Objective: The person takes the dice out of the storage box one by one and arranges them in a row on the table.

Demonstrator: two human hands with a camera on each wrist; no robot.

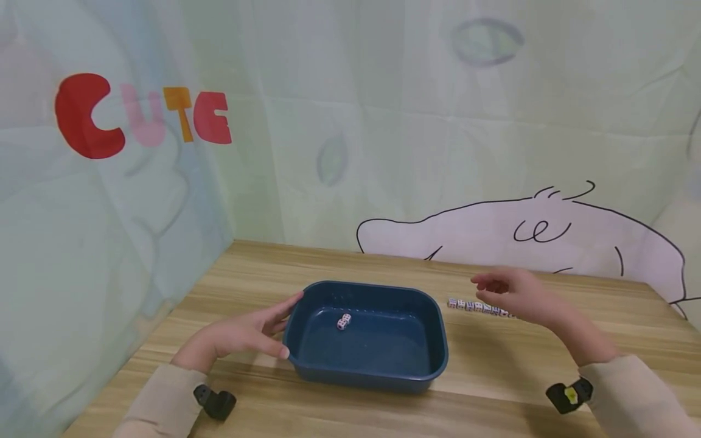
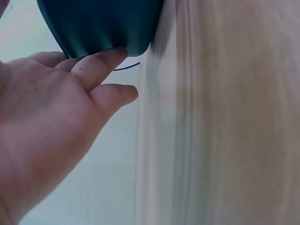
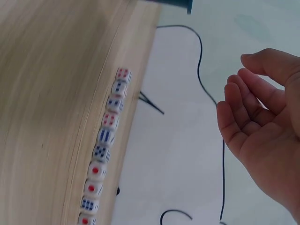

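A dark blue rectangular tray (image 1: 378, 350) sits on the table, with two white dice (image 1: 342, 324) lying together inside it, left of its middle. My left hand (image 1: 241, 334) rests against the tray's left side, its fingers and thumb spread along the rim. In the left wrist view, fingers of the left hand (image 2: 51, 112) touch the outer wall of the tray (image 2: 103, 28). Right of the tray runs a row of several white dice (image 3: 105, 137) with red and blue pips. Over that row hovers my right hand (image 1: 523, 298), fingers loosely bent and holding nothing.
The light wooden table (image 1: 493, 377) meets a printed cloth backdrop (image 1: 350, 121) at its rear and left. Red, pink and orange letters (image 1: 213, 118) mark the left cloth. Small black devices (image 1: 216, 403) are worn on both wrists.
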